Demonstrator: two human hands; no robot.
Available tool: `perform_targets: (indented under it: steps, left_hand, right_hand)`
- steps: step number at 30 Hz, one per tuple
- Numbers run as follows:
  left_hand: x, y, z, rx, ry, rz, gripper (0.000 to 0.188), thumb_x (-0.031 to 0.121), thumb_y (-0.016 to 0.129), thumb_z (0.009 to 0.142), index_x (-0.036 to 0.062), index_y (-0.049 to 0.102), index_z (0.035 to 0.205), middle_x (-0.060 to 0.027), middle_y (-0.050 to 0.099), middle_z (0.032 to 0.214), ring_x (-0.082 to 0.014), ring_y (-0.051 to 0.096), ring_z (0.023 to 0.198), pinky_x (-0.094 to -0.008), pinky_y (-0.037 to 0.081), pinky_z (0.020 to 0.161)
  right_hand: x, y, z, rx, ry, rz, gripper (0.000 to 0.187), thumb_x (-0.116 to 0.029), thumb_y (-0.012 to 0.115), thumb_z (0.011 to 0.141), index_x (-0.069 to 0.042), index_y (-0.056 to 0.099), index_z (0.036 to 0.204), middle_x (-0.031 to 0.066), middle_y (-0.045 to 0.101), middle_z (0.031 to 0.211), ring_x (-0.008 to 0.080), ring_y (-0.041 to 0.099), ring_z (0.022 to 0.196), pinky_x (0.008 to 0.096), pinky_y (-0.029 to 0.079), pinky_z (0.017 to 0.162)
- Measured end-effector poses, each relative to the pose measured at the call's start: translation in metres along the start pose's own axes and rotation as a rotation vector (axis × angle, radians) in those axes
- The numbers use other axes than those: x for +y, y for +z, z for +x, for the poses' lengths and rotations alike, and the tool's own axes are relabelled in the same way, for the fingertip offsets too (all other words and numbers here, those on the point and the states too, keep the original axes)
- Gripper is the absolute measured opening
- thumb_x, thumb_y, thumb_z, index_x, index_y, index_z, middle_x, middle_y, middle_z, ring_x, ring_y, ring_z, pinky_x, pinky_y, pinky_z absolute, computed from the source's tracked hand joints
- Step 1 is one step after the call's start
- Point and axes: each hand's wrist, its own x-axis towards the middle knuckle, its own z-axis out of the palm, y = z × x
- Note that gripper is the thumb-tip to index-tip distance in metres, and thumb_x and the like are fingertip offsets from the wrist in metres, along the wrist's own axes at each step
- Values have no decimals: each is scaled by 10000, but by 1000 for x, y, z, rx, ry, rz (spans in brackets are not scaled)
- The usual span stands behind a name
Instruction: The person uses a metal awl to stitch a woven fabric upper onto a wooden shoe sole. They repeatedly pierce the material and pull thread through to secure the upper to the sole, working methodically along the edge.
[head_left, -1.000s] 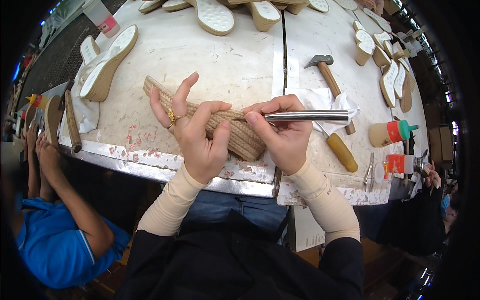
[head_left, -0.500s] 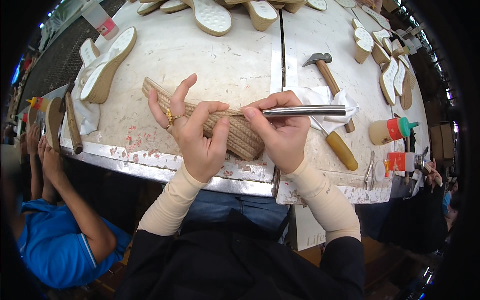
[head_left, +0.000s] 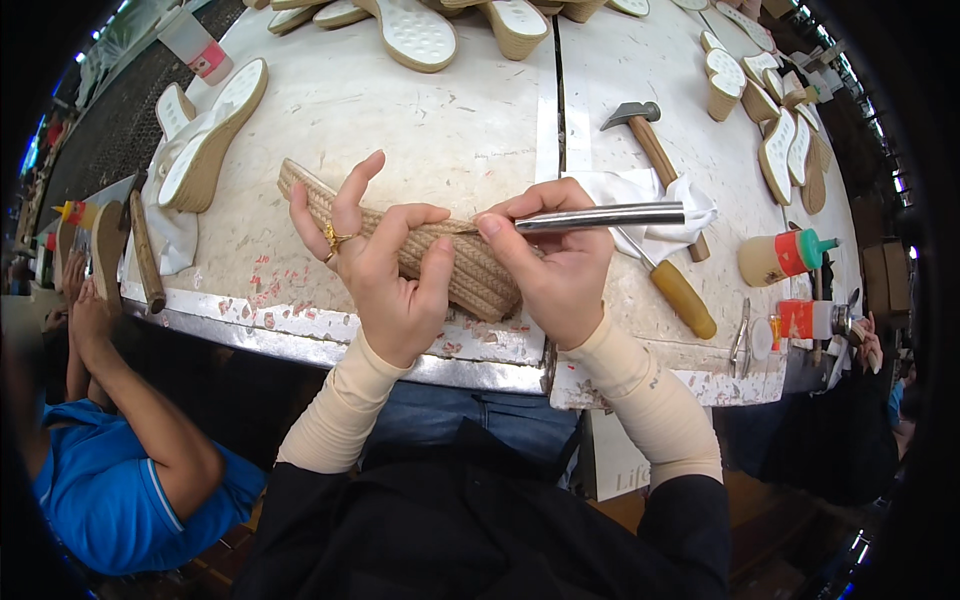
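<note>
A wedge shoe sole wrapped in braided tan jute (head_left: 478,278) lies on its side near the table's front edge. My left hand (head_left: 388,268) grips it, thumb and index finger at its upper edge, the other fingers raised or spread along it. In my right hand (head_left: 568,270) is a slim tool with a round, shiny metal handle (head_left: 612,216), pinched between thumb and fingers. Its thin dark tip meets the jute's upper edge, close to my left thumb. How deep the tip sits cannot be made out.
To the right lie a hammer (head_left: 652,148), a white cloth (head_left: 590,186), a yellow-handled tool (head_left: 682,300), pliers (head_left: 740,338) and a glue bottle (head_left: 775,260). More wedge soles (head_left: 410,32) are piled at the back. At left, a co-worker in blue (head_left: 140,480) sits near a wooden-handled tool (head_left: 147,255).
My right hand and the tool have shifted slightly left along the jute edge. The left hand keeps its hold on the wedge sole.
</note>
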Motion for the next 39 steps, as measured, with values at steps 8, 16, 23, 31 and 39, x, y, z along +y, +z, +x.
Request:
perform_targets:
  steps: [8, 16, 23, 31, 39]
  left_hand:
    - [1, -1, 1, -4, 14, 9, 103, 164, 679, 713, 132, 687, 811, -178, 503, 1334, -325, 228, 1398, -529, -74, 1161]
    - [2, -3, 3, -36, -1, 12, 130, 178, 701, 691, 138, 692, 815, -173, 503, 1328, -295, 273, 1379, -525, -63, 1162]
    - [2, -1, 2, -18, -7, 13, 141, 171, 699, 689, 126, 696, 823, -170, 515, 1324, -290, 273, 1383, -516, -54, 1165]
    - [-1, -1, 0, -17, 4, -17, 191, 174, 642, 675, 114, 707, 845, -171, 514, 1350, -284, 264, 1393, -507, -60, 1170]
    - [-1, 1, 0, 19, 11, -55, 150, 128, 623, 694, 110, 698, 823, -188, 515, 1317, -327, 213, 1404, -522, -88, 1159]
  right_hand:
    - [1, -7, 3, -67, 50, 85, 192, 24, 721, 826, 13, 553, 918, 55, 618, 867, 78, 621, 792, 210, 525, 709]
    - [-3, -3, 0, -14, 55, 10, 186, 22, 721, 827, 14, 558, 918, 52, 626, 836, 76, 623, 766, 207, 525, 681]
    - [-3, -4, 2, -9, 76, 44, 204, 26, 717, 828, 9, 542, 931, 51, 629, 841, 72, 620, 764, 200, 523, 686]
    - [1, -4, 1, -32, 30, 65, 212, 30, 716, 827, 1, 538, 937, 47, 615, 866, 67, 608, 792, 198, 510, 688]
    - [0, -2, -1, -33, 6, 33, 200, 33, 713, 822, -11, 544, 920, 37, 613, 862, 66, 607, 786, 200, 507, 686]
